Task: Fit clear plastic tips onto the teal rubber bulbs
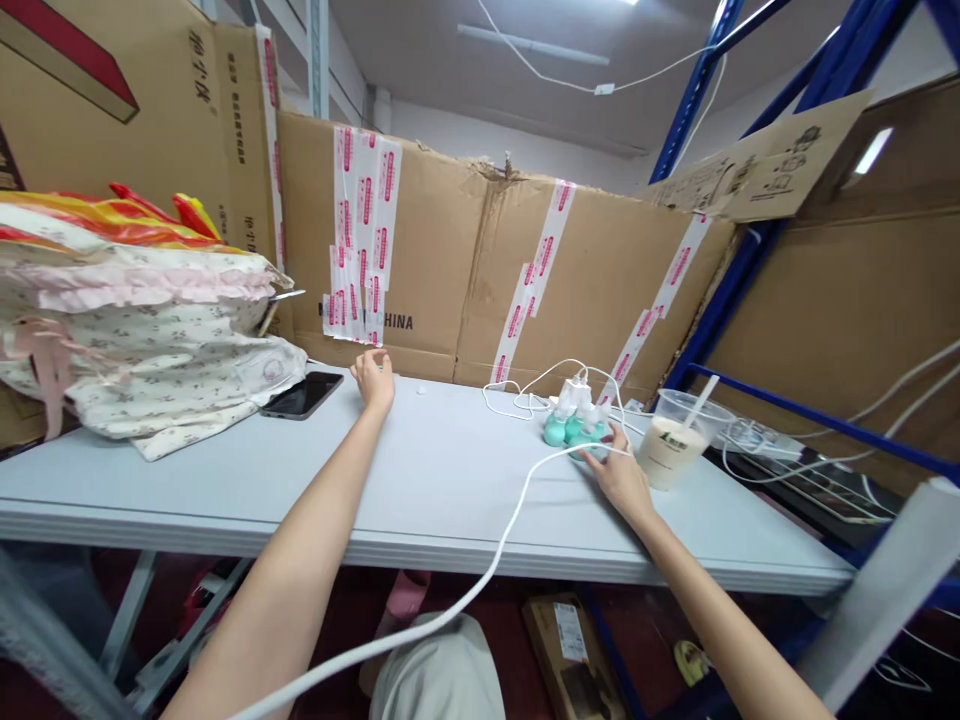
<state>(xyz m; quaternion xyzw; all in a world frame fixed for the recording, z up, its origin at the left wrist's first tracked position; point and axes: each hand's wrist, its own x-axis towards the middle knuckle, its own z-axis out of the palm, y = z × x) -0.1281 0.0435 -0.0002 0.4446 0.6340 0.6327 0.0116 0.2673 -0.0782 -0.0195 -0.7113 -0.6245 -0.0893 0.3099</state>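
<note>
Several small teal bottles with whitish, see-through tops stand in a tight cluster on the right half of the table. My right hand is at the near right side of this cluster, its thumb and fingers closed around the nearest bottle. Further left, by the back of the table, my left hand is curled closed. A speck of green shows between its fingers, but the rest of what it holds is hidden. A small white piece lies on the table to the right of that hand.
A phone and a floral cloth bag lie on the left. A plastic cup with a straw stands just right of my right hand. White cable crosses in front. Cardboard walls the back of the grey table.
</note>
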